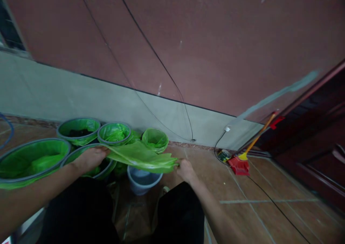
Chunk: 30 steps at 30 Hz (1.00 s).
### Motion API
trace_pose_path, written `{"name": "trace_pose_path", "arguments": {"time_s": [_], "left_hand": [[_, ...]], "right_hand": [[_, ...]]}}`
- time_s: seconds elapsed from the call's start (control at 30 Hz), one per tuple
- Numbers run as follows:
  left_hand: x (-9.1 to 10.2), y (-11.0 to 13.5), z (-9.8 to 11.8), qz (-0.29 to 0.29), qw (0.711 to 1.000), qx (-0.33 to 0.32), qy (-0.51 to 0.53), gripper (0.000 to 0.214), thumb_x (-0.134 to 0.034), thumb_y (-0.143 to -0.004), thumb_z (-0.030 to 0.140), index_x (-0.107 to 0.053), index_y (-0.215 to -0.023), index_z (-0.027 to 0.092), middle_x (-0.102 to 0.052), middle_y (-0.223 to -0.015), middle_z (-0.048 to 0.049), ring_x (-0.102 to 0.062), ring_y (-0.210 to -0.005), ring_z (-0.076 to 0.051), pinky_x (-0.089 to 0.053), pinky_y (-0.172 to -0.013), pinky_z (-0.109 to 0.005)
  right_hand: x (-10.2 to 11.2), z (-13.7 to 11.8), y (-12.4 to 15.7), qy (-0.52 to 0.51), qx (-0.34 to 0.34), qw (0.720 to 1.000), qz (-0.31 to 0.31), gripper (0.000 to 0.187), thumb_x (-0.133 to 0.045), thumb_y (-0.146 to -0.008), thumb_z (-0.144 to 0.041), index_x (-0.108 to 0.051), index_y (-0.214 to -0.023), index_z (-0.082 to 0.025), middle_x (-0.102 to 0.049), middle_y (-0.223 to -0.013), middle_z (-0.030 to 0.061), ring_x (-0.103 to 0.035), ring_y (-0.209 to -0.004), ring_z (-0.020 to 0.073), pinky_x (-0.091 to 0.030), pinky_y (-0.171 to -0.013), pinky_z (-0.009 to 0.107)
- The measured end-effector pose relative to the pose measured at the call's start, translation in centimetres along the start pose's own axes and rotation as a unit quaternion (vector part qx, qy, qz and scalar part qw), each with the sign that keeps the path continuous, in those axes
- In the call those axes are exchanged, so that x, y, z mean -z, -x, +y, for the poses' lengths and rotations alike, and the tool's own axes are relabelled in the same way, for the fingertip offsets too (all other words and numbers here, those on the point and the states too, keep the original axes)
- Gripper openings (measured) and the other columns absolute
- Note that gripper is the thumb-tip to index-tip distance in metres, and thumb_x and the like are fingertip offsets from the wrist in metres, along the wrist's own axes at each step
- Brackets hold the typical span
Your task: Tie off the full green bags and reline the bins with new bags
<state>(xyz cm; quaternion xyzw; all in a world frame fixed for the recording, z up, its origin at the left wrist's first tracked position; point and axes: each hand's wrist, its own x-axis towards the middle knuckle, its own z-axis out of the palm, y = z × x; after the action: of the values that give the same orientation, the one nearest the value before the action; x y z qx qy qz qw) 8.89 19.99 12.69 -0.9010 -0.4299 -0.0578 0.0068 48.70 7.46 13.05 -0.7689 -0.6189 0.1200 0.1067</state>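
Observation:
A flat green plastic bag [140,157] is stretched between both hands above a small grey bucket [142,181] that has no liner. My left hand [90,157] grips the bag's left end, fingers closed over it. My right hand [185,169] pinches the bag's right end. The bucket stands on the tiled floor just in front of my knees, partly hidden under the bag.
Several buckets lined with green bags [32,161] [78,129] [114,133] [155,139] stand to the left along the wall. A red-headed broom with an orange handle [244,157] leans at the right near a dark door [318,136]. Black cables [269,201] run down the wall and across the floor.

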Motion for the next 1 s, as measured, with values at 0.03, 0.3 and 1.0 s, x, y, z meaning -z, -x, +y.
{"name": "trace_pose_path", "arguments": {"time_s": [0.03, 0.3, 1.0], "left_hand": [[1.3, -0.4, 0.2, 0.014, 1.000, 0.001, 0.001, 0.038, -0.042, -0.082, 0.003, -0.073, -0.102, 0.013, -0.077, -0.108, -0.0117, -0.070, -0.107, -0.024, -0.050, -0.102, -0.034], [-1.4, 3.8, 5.4, 0.185, 0.980, 0.079, 0.014, 0.046, -0.044, -0.093, 0.042, -0.070, -0.114, 0.011, -0.072, -0.122, -0.0201, -0.064, -0.119, -0.037, -0.048, -0.106, -0.051], [-2.8, 9.5, 1.7, 0.141, 0.982, 0.128, 0.013, 0.048, -0.033, -0.089, 0.048, -0.078, -0.088, 0.030, -0.081, -0.099, -0.0033, -0.076, -0.089, -0.028, -0.061, -0.083, -0.040]], "right_hand": [[1.8, -0.3, -0.3, -0.027, 0.003, 0.999, 0.028, 0.019, -0.063, -0.090, -0.024, -0.079, -0.099, -0.019, -0.079, -0.087, 0.0074, -0.073, -0.083, 0.0185, -0.050, -0.076, 0.023], [-0.5, -0.3, 4.3, -0.102, 0.000, 0.945, 0.312, 0.041, -0.041, -0.103, -0.030, -0.075, -0.084, -0.015, -0.074, -0.089, 0.0123, -0.069, -0.083, 0.0201, -0.049, -0.077, 0.027], [-9.5, -2.9, 8.4, 0.013, -0.063, 0.998, -0.025, 0.043, -0.062, -0.083, -0.010, -0.063, -0.126, -0.013, -0.077, -0.095, 0.0116, -0.075, -0.090, 0.0255, -0.052, -0.076, 0.029]]}}
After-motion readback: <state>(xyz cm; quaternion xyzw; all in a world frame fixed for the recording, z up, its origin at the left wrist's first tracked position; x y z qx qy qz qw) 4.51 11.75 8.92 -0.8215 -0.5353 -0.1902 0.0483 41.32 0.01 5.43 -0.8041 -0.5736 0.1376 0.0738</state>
